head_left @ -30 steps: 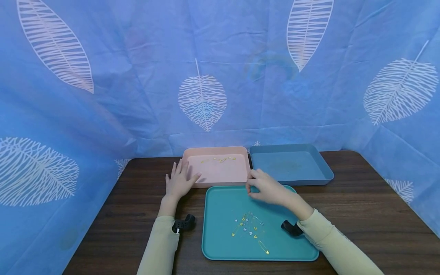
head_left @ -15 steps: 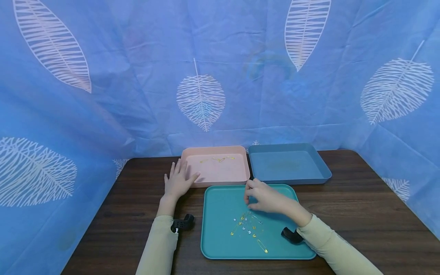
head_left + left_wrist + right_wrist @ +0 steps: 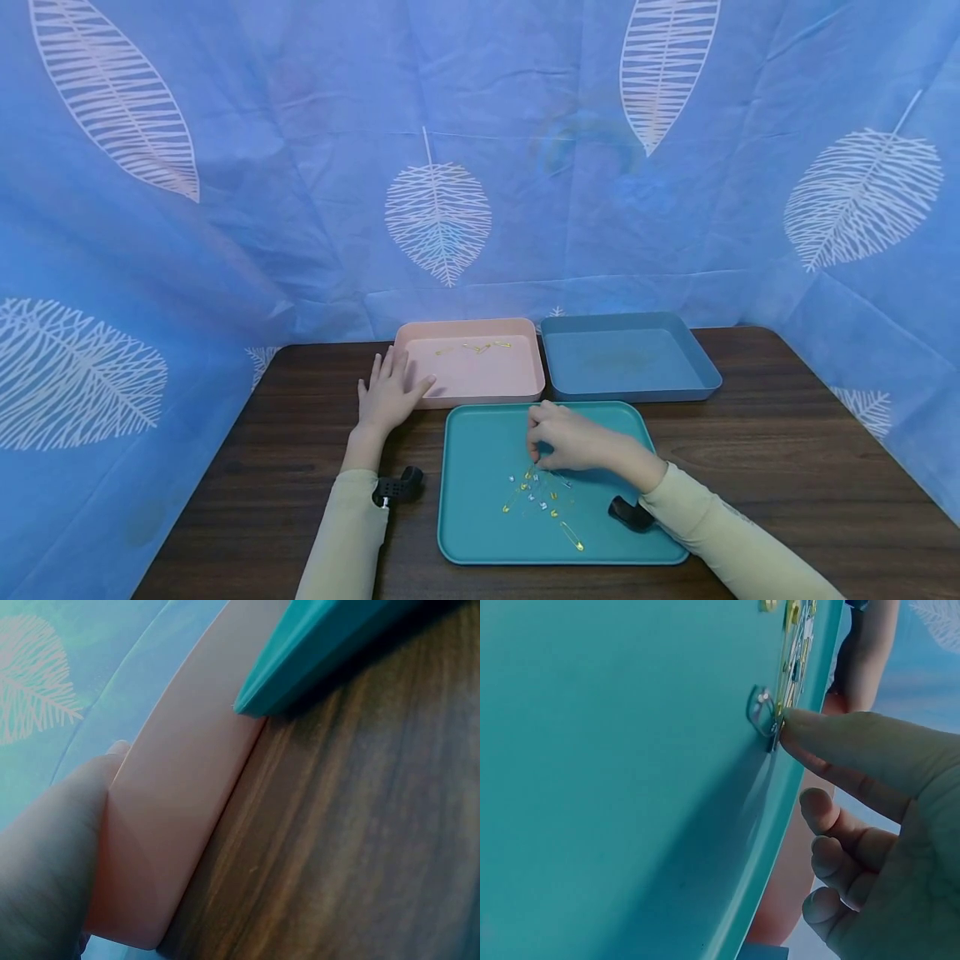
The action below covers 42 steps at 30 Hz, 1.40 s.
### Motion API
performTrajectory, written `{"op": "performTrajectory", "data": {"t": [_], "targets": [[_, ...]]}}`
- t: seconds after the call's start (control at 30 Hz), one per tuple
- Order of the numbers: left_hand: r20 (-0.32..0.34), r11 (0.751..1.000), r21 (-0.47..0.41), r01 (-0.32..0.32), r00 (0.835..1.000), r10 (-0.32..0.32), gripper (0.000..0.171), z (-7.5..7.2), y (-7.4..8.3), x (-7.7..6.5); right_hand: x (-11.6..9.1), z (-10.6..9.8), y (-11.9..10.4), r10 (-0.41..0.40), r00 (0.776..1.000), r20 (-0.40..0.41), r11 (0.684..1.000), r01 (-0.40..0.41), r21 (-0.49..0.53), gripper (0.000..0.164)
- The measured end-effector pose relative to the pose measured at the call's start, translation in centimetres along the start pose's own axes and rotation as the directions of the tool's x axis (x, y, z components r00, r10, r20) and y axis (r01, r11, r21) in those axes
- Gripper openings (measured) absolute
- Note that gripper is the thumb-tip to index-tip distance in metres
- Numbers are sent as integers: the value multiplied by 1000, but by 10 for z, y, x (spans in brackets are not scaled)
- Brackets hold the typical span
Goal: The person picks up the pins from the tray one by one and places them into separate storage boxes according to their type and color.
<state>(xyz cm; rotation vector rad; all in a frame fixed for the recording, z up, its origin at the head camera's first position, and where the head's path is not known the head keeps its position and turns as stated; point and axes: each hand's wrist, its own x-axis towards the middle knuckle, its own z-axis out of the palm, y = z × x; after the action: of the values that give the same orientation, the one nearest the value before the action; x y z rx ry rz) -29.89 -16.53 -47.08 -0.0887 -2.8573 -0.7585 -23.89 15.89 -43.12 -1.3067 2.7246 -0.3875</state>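
Several gold and silver safety pins (image 3: 551,508) lie scattered on the teal tray (image 3: 472,537). My right hand (image 3: 570,439) is low over the tray at the far side of this scatter. In the right wrist view its thumb (image 3: 840,742) and forefinger pinch at a silver safety pin (image 3: 759,709), the other fingers curled back. My left hand (image 3: 386,396) rests with spread, straight fingers at the left end of the pink tray (image 3: 487,383). Its thumb (image 3: 60,817) reaches over that tray's near rim in the left wrist view.
Gold safety pins (image 3: 480,348) lie in the pink tray, towards its back. Beside it on the right stands a blue tray (image 3: 630,358). All stand on a dark wooden table (image 3: 787,467), with a blue leaf-patterned cloth (image 3: 525,208) hanging behind.
My right hand has moved from the teal tray's far edge, near the pink tray, down towards the scattered safety pins. The left hand has stayed at the pink tray.
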Motion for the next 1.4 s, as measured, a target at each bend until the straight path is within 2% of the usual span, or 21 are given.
{"op": "performTrajectory", "data": {"t": [0.13, 0.4, 0.63, 0.8, 1.1, 1.4], "targets": [[-1, 1000, -2, 6, 1000, -6, 92, -1, 1, 0, 2, 0, 0, 2, 1000, 16, 1000, -2, -2, 17], [47, 999, 27, 28, 998, -29, 87, 0, -1, 3, 4, -1, -2, 29, 997, 73, 1000, -28, -8, 22], [43, 999, 27, 30, 999, -31, 88, -2, 1, 2, 5, -3, -6, 42, 996, 85, 999, -40, -26, 26], [42, 999, 31, 29, 999, -31, 87, -2, 2, 1, 4, -4, -7, 33, 998, 62, 999, -30, -43, 27], [30, 999, 28, 28, 999, -29, 88, -2, 2, 2, 3, -7, -1, -35, 998, -44, 997, 32, -73, 27], [32, 999, 27, 27, 999, -28, 88, -1, 1, 2, 4, -14, -2, -25, 998, -60, 997, 20, -81, 26]]}}
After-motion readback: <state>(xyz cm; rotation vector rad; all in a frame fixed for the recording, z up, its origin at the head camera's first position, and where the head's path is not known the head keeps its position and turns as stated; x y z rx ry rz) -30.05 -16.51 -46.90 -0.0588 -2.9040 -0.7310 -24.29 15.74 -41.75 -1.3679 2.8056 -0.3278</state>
